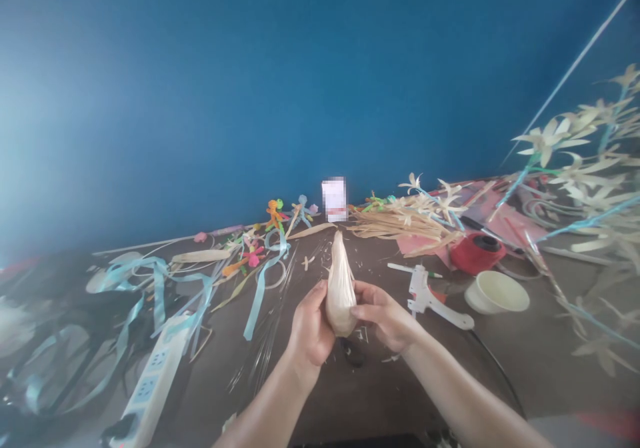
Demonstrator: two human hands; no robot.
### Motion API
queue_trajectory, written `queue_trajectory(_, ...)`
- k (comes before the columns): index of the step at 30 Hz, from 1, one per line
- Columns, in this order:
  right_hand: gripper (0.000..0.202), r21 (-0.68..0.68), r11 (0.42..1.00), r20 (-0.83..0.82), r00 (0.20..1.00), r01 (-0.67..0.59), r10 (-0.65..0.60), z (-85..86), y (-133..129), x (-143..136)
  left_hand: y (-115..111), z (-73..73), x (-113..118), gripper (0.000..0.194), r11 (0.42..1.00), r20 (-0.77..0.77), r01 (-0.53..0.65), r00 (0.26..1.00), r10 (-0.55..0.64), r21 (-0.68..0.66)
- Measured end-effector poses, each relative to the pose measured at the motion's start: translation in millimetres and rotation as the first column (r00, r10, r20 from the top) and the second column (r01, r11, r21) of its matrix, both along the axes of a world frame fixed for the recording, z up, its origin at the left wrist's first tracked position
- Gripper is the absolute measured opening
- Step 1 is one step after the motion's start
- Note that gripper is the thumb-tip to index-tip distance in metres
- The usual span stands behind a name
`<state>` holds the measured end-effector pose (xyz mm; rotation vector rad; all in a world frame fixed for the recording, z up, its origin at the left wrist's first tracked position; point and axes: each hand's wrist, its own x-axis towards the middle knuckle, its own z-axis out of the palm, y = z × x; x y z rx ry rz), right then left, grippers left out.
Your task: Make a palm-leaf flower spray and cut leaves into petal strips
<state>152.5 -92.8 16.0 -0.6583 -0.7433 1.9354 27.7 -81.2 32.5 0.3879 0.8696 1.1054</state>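
Observation:
Between my two hands, above the dark table, I hold a pale, cream-coloured bundle of dried corn husk (341, 295), wide at the bottom and narrowing to a pointed tip at the top. My left hand (313, 325) cups its left side and lower edge. On the right side, my right hand (383, 311) grips it with thumb and fingers. A white glue gun (429, 301) lies to the right of my right hand, its black cord running toward the front. Small husk scraps are scattered on the table (370, 395) around the bundle.
Left are light-blue ribbon (257, 301) and a white power strip (157, 375). Behind stand small pipe-cleaner figures (275, 215) and a pile of dried husk strips (395, 225). At right are a white bowl (497, 293), a red tape roll (473, 256) and husk flowers (547, 138). A blue wall (300, 88) rises behind.

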Motion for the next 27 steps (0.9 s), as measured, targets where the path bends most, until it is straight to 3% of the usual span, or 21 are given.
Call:
queue_trajectory(2, 0.029, -0.002, 1.000, 0.017, 1.000, 0.011, -0.011, -0.6, -1.6, -4.4, -3.4, -2.8, 2.2, 0.019, 0.989, -0.084, -0.129, 0.987, 0.135, 0.071)
queue_trajectory(4, 0.022, 0.009, 0.999, 0.042, 0.998, 0.046, -0.046, -0.7, -3.2, -8.8, -6.1, -4.5, 2.8, 0.020, 0.979, -0.147, -0.176, 0.971, 0.190, 0.103)
queue_trajectory(9, 0.021, 0.054, 0.994, 0.105, 0.989, 0.097, -0.102, -0.6, -5.1, -12.6, -5.7, -2.7, -3.0, 0.020, 0.983, -0.171, -0.073, 0.980, 0.103, 0.171)
queue_trajectory(11, 0.019, 0.043, 0.993, 0.102, 0.988, 0.110, -0.114, -1.6, -5.8, -12.1, -4.4, -1.4, -4.3, 0.020, 0.976, -0.152, -0.093, 0.981, 0.124, 0.195)
queue_trajectory(17, 0.018, 0.006, 0.990, 0.061, 0.988, 0.139, -0.140, -4.2, -9.0, -12.0, -4.8, 2.0, 0.3, 0.020, 0.931, -0.130, -0.324, 0.929, 0.347, 0.168)
queue_trajectory(22, 0.021, 0.074, 0.985, 0.117, 0.980, 0.156, -0.164, -3.3, -9.2, -8.4, -4.2, 2.4, -0.4, 0.019, 0.925, -0.160, -0.304, 0.926, 0.343, 0.226)
queue_trajectory(27, 0.020, 0.100, 0.982, 0.117, 0.979, 0.158, -0.169, -0.5, -9.9, -8.8, -6.6, -2.6, -5.9, 0.021, 0.900, -0.295, -0.274, 0.877, 0.378, 0.339)
